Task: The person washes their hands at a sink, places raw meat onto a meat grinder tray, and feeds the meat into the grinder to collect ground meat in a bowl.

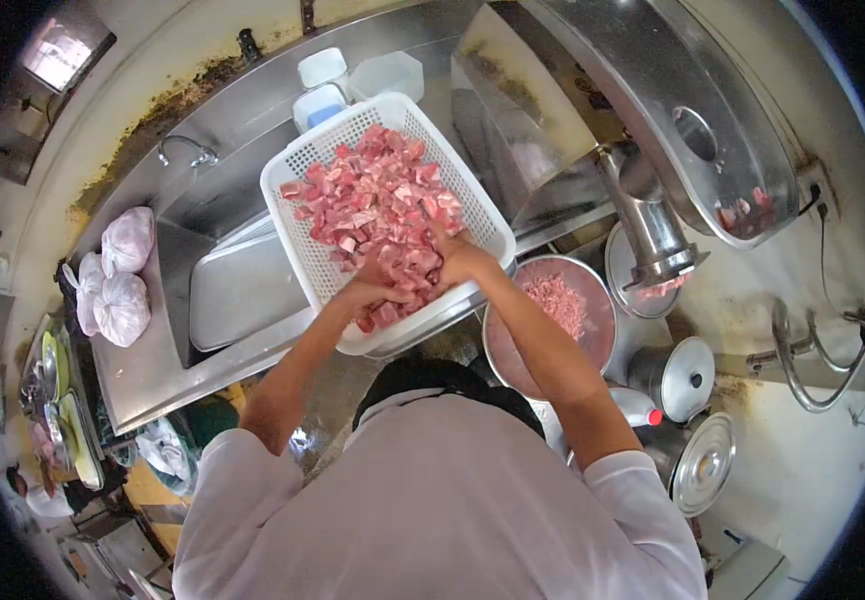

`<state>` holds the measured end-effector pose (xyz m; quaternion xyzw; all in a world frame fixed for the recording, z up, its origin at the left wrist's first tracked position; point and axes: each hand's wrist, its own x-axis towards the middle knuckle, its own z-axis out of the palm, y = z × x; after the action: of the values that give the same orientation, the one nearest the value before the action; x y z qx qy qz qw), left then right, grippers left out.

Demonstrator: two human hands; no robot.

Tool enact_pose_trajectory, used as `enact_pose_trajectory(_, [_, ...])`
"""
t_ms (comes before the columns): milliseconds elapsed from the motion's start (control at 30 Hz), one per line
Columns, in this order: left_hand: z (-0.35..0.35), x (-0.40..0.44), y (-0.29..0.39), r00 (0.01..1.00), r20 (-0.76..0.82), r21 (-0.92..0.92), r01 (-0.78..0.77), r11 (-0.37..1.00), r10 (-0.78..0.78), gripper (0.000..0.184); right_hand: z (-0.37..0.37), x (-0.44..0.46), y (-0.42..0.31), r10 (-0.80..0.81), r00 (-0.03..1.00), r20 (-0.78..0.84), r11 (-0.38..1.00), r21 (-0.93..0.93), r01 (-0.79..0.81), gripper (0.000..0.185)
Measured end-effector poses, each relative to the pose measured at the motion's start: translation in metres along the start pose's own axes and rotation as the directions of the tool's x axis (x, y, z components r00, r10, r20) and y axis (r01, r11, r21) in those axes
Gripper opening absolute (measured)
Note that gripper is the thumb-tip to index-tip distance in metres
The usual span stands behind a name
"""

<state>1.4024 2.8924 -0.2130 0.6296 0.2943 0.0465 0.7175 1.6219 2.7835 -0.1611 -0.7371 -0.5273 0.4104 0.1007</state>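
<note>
A white perforated plastic basket [288, 215] full of diced raw meat [373, 195] rests over the sink edge in front of me. My left hand [378, 287] is dug into the near side of the pile, its fingers curled around meat cubes. Close beside it, my right hand [461, 262] grips into the same heap from the right. The fingertips of both hands are partly buried. To the right of the basket, a large metal bowl [598, 355] holds ground meat [556, 304], below the outlet of a metal meat grinder [650, 225].
The grinder's tray [643, 90] bears a few meat scraps. A steel sink [228, 305] with a faucet [188, 150] is on the left, beside filled plastic bags [123, 305]. Lidded pots [688, 380] and a red-capped jug [636, 407] stand at right. White containers [324, 68] sit behind the basket.
</note>
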Motion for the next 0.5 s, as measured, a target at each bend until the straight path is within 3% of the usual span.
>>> enact_pose_trajectory(33, [0.007, -0.002, 0.016, 1.000, 0.003, -0.001, -0.002, 1.000, 0.002, 0.119, -0.004, -0.001, 0.000, -0.043, 0.999, 0.018, 0.997, 0.060, 0.042, 0.144])
enact_pose_trajectory(100, [0.024, -0.003, 0.045, 0.975, 0.048, -0.351, 0.221, 0.910, -0.218, 0.109, -0.026, -0.012, -0.007, 0.015, 0.998, 0.063, 0.992, 0.125, -0.023, 0.144])
enact_pose_trajectory(133, [0.028, 0.001, 0.046, 0.978, 0.051, -0.384, 0.205, 0.900, -0.201, 0.101, -0.035, -0.014, -0.013, 0.058, 0.992, 0.115, 0.978, 0.192, -0.079, 0.144])
enact_pose_trajectory(167, [0.032, 0.006, 0.047, 0.979, 0.050, -0.384, 0.200, 0.902, -0.196, 0.101, -0.036, -0.013, -0.015, 0.056, 0.992, 0.111, 0.979, 0.189, -0.077, 0.144])
enact_pose_trajectory(233, [0.038, 0.019, 0.049, 0.997, -0.044, -0.379, 0.039, 0.925, -0.060, 0.087, -0.034, -0.009, -0.012, 0.112, 0.985, 0.135, 0.957, 0.253, -0.143, 0.141])
enact_pose_trajectory(267, [0.035, 0.026, 0.051, 0.986, 0.004, -0.328, 0.159, 0.931, -0.167, 0.083, -0.033, -0.008, -0.008, 0.117, 0.984, 0.131, 0.956, 0.252, -0.147, 0.141])
enact_pose_trajectory(300, [0.037, 0.029, 0.052, 0.987, 0.010, -0.326, 0.154, 0.933, -0.160, 0.083, -0.036, -0.008, -0.005, 0.065, 0.989, 0.134, 0.937, 0.332, -0.106, 0.139])
enact_pose_trajectory(367, [0.041, 0.029, 0.051, 0.962, -0.105, -0.405, 0.192, 0.894, -0.254, 0.072, -0.033, -0.007, -0.002, 0.015, 0.992, 0.126, 0.905, 0.421, -0.067, 0.138])
enact_pose_trajectory(433, [0.040, 0.020, 0.072, 0.955, -0.108, -0.430, 0.207, 0.879, -0.278, 0.073, -0.026, -0.003, -0.001, -0.043, 0.998, -0.041, 0.884, 0.463, 0.057, 0.137])
enact_pose_trajectory(500, [0.036, 0.007, 0.104, 0.945, -0.111, -0.458, 0.225, 0.860, -0.306, 0.074, -0.031, -0.006, -0.010, -0.049, 0.995, -0.083, 0.826, 0.557, 0.087, 0.136])
